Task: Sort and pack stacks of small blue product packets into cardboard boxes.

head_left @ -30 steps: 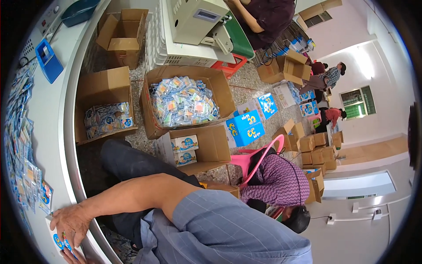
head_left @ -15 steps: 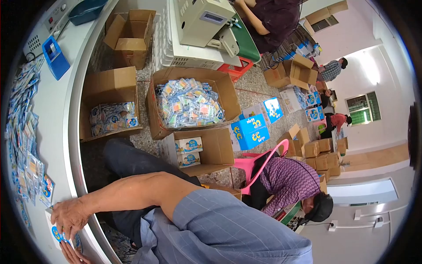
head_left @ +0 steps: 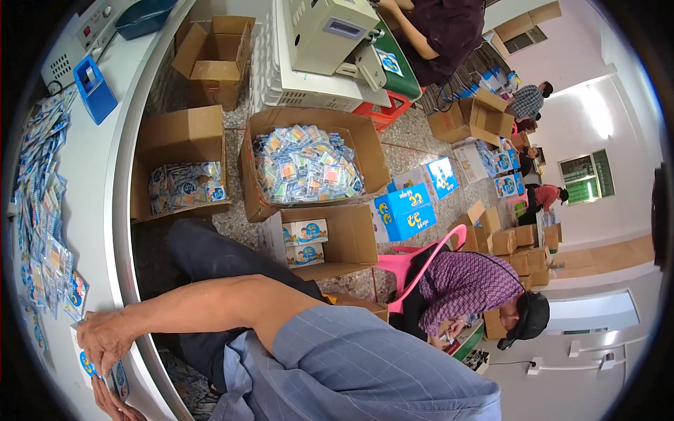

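Observation:
My right hand (head_left: pixel 104 339) reaches across to the white table's edge (head_left: pixel 123 231) at the lower left, its fingers curled over a flat blue and white packet (head_left: pixel 90 366). Only the fingers of my left hand (head_left: pixel 111 401) show at the bottom edge, and they grip the same packet from below. Beside the hands, a long spread of small colourful sachets (head_left: pixel 43 231) lies along the table. My dark trousers (head_left: pixel 210 259) and grey-blue sleeve (head_left: pixel 351 372) fill the lower middle.
Open cardboard boxes stand on the speckled floor: one full of sachets (head_left: pixel 305 165), one part-filled (head_left: pixel 184 186), one with small cartons (head_left: pixel 309 242), one with nothing in it (head_left: pixel 210 56). A blue device (head_left: pixel 93 88) is on the table. A person in a purple shirt (head_left: pixel 467 284) sits on a pink chair (head_left: pixel 414 263). Other people work at the back.
Both hands stay on the packet at the table's edge; my right hand has shifted slightly. The view has tilted a little, and the seated person has bent further down.

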Available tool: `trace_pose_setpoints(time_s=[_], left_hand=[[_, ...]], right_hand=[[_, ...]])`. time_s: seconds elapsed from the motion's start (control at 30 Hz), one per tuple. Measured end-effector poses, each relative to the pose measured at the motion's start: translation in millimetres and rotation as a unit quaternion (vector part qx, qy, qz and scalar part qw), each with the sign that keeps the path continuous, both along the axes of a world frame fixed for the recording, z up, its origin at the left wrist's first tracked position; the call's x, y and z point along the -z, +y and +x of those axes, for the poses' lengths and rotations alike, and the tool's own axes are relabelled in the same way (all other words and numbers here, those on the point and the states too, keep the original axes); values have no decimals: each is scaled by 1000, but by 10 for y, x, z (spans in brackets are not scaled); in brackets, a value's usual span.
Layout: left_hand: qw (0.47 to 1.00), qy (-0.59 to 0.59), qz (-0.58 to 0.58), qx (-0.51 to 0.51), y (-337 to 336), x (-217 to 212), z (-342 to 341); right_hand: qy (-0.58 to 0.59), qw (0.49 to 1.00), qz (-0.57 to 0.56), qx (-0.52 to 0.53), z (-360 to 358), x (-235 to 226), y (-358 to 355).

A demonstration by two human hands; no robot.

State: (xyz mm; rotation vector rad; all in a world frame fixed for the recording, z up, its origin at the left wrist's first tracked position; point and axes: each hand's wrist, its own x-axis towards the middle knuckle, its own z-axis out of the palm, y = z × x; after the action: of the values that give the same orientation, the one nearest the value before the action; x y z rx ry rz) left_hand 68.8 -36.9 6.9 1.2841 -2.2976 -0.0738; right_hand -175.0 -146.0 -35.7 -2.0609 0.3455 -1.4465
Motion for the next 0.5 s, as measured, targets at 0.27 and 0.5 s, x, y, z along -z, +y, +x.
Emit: trace_pose_setpoints(time_s=[0.27,0.5], left_hand=[[999,-38,-29,-17,106,-20,-177],[986,4,-165,28,41,127,-471]], right_hand=[[16,998,7,-55,27,156,-19],[84,981,-165,54,-25,232,-70]])
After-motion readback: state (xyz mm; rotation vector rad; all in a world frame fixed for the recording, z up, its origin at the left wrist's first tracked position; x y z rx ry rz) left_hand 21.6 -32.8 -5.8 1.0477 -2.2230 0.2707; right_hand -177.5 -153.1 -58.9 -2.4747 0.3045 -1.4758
